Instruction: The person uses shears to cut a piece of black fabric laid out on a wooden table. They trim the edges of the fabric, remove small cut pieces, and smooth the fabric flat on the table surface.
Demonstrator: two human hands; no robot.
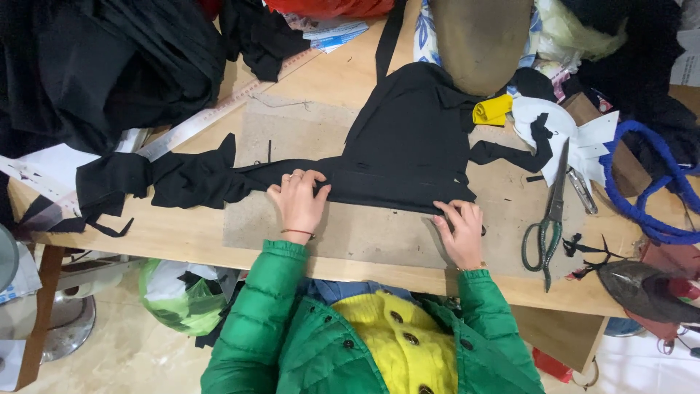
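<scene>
Black fabric piece (408,149), spread flat on a grey board (350,230) on the wooden table (182,233), its lower folded edge running between the two hands. Left hand (297,201): palm down on the fold, fingers (310,179) together and pressed onto the cloth, thumb out to one side — pinning, not gripping. Right hand (461,230): fingers (448,211) bunched close at the fold's other end, tips pressing the edge against the board; whether any cloth is pinched under them cannot be told.

Likely fault: the fold could slip or pucker between the hands, since the long twisted tail of black cloth (168,179) trailing outward from the left fingers can drag on the edge, and the fabric looks limp.

Surroundings: just beyond the right fingers, green-handled scissors (548,219) lie blades away from the person, near but apart from the cloth; past them, white paper pieces (576,135), a yellow scrap (492,109) and a blue cord (649,197). Beyond the left fingers, a clear ruler (197,124) and a heap of dark cloth (109,58). Nothing lies on the fold itself; the crowding sits at the far side.
</scene>
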